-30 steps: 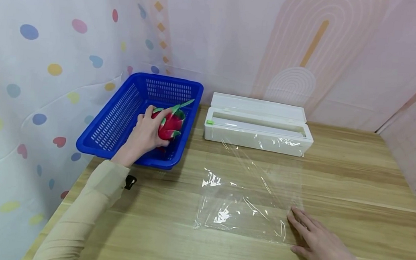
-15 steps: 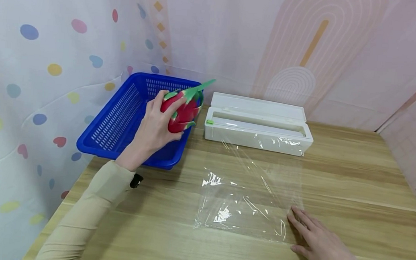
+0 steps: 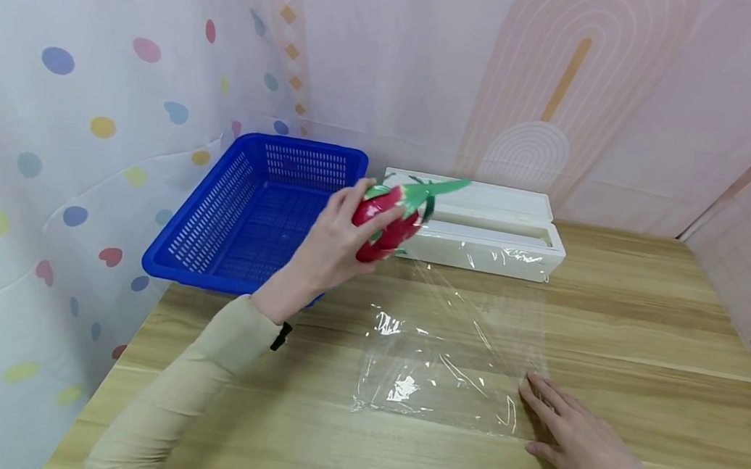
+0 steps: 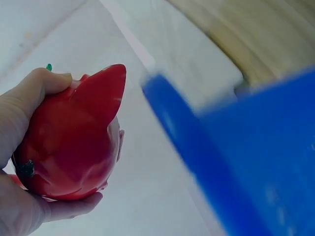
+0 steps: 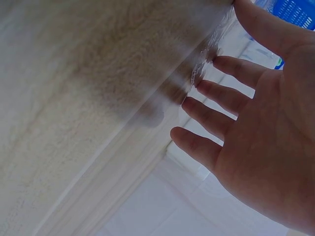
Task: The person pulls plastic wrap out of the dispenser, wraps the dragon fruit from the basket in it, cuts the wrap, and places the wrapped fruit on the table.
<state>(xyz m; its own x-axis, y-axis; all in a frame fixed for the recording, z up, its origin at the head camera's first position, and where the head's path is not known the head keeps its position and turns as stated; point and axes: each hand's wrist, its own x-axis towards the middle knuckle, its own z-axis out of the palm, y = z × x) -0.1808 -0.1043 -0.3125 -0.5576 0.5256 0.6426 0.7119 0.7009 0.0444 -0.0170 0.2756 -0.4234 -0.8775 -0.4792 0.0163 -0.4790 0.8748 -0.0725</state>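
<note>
My left hand point(image 3: 336, 243) grips a red dragon fruit point(image 3: 385, 224) with green-tipped scales, held up in the air between the basket and the white box. In the left wrist view thumb and fingers wrap the red fruit point(image 4: 74, 142). A sheet of clear plastic wrap point(image 3: 439, 355) lies on the table, drawn out from a white cling film dispenser point(image 3: 479, 253) whose lid stands up. My right hand point(image 3: 580, 438) rests at the sheet's near right corner. The right wrist view shows the right hand's fingers point(image 5: 199, 147) straight, their tips at the film's edge.
A blue slotted plastic basket point(image 3: 248, 285) stands at the left back, its floor bare. The wooden table point(image 3: 656, 341) runs up to patterned curtains point(image 3: 426, 71) behind and at both sides.
My left hand has lifted the dragon fruit out of the blue basket and carried it right, to in front of the dispenser's left end. The right hand has stayed put.
</note>
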